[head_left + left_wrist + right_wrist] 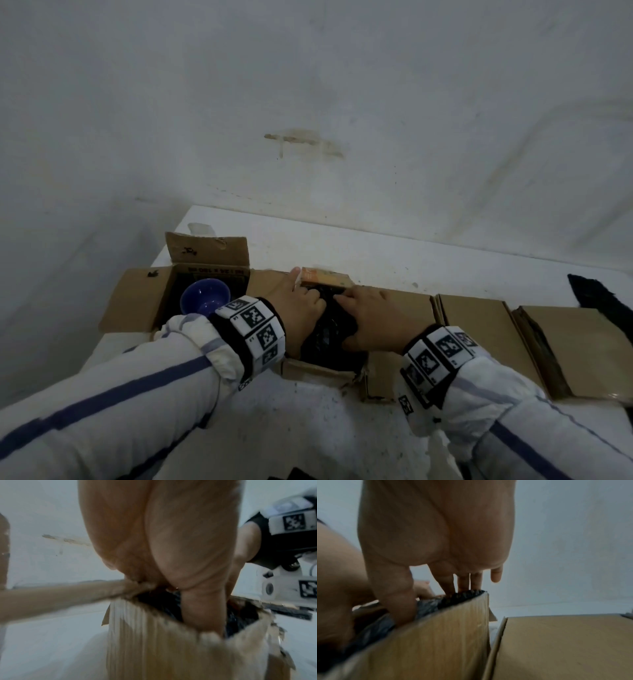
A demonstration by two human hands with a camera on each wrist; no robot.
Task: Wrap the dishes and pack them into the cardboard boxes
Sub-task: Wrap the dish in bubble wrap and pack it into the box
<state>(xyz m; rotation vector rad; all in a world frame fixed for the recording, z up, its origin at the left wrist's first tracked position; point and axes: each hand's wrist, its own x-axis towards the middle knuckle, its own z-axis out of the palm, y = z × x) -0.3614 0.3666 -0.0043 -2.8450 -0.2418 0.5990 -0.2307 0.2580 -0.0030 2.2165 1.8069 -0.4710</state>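
Note:
A bundle in black bubble wrap (329,339) sits inside the middle cardboard box (318,371). Both hands are on top of it. My left hand (301,305) presses its left side, with the forefinger stretched out to the orange-printed far flap (325,278). In the left wrist view the thumb (202,608) reaches down into the box beside the wrap (163,601). My right hand (370,315) presses the right side. Its straight fingers (462,581) touch the wrap (464,595) at the box wall (436,635). A bare blue bowl (205,297) lies in the open left box (137,298).
Two closed cardboard boxes (479,325) (575,349) stand to the right on the white table (376,246). A loose sheet of black wrap (603,301) lies at the far right edge. A white wall runs right behind the table.

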